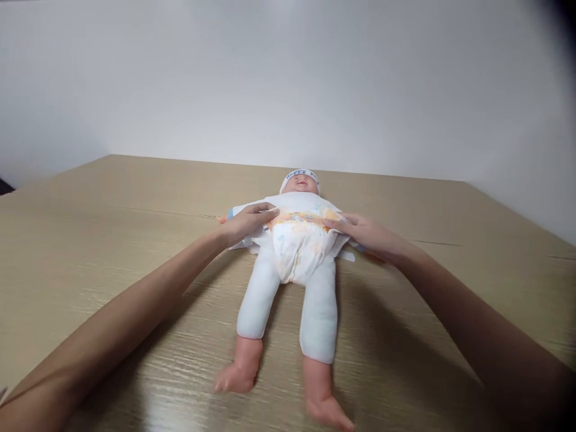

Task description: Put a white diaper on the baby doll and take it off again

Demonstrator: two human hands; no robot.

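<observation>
A baby doll (320, 318) in white clothes and a lettered cap lies on its back, feet towards me. A white diaper (299, 249) with an orange printed waistband is between its legs, with the front panel up over the belly. My left hand (252, 221) grips the left corner of that panel, thumb on top. At the opposite corner, my right hand (362, 231) has its thumb and fingers closed on the diaper's edge. A pale fastening tab (346, 256) sticks out beside the doll's hip, below my right hand. The diaper's back part is mostly hidden under the doll.
The doll rests on a wide wood-grain table (148, 252). Behind the table's far edge stands a plain pale wall (225, 84). Thin dark seams run across the tabletop on both sides of the doll.
</observation>
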